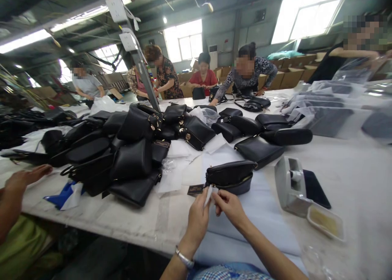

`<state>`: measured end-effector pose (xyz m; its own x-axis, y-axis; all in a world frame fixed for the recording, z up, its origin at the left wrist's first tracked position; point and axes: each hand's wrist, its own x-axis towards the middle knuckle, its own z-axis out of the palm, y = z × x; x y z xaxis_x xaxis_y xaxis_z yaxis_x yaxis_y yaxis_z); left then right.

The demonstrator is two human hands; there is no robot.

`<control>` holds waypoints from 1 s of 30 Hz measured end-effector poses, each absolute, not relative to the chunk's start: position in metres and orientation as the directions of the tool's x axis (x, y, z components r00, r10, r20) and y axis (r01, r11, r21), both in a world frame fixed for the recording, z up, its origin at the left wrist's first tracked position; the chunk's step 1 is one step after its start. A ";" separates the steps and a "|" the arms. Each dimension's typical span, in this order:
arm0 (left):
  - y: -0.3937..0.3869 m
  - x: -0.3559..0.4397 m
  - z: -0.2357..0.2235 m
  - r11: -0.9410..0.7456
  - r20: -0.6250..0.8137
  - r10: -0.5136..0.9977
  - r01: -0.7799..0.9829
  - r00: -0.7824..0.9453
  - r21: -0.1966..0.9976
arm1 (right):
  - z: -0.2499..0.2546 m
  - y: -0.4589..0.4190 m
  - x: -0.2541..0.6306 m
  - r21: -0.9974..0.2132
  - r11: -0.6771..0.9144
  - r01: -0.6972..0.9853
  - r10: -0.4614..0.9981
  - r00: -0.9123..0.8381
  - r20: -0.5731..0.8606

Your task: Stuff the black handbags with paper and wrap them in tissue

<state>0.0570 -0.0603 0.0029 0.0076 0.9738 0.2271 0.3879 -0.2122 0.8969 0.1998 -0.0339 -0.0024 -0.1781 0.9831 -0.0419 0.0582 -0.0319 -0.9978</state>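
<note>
Grey dispenser [284,186]; white tray [342,232] beside it, yellowish contents [324,221] unclear; cardboard boxes [292,78] behind.

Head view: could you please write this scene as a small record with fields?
Left hand: holds a thin white piece, material unclear
Right hand: fingertips at that piece
In front: black leather-like zipped pouch; dark rectangular printed tag beside it
Left side: heap of black leather-like bags
Right side: grey boxy device; shallow white rectangular tray
</note>
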 end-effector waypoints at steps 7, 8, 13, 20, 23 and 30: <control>-0.067 0.064 -0.004 -0.230 0.315 0.949 0.663 -0.010 0.712 | -0.004 -0.035 0.184 -0.995 -0.013 0.100 1.000 -0.008 -0.014; -0.070 0.067 -0.006 -0.220 0.331 0.943 0.701 -0.024 0.678 | -0.006 -0.036 0.181 -0.996 -0.036 0.076 0.999 -0.003 -0.036; -0.079 0.073 -0.006 -0.242 0.362 0.932 0.789 0.026 0.565 | -0.005 -0.039 0.174 -0.997 -0.044 0.065 0.998 0.039 -0.041; -0.081 0.077 0.000 -0.225 0.339 0.939 0.842 0.054 0.491 | 0.001 -0.044 0.179 -0.994 0.066 0.092 0.997 0.025 0.068; -0.080 0.077 -0.001 -0.190 0.292 0.956 0.812 0.025 0.551 | 0.001 -0.046 0.181 -0.970 0.147 0.194 0.989 0.007 0.151; -0.072 0.060 0.006 -0.070 0.070 0.997 0.310 0.010 0.948 | 0.003 -0.041 0.192 -0.973 0.117 0.201 0.992 -0.078 0.103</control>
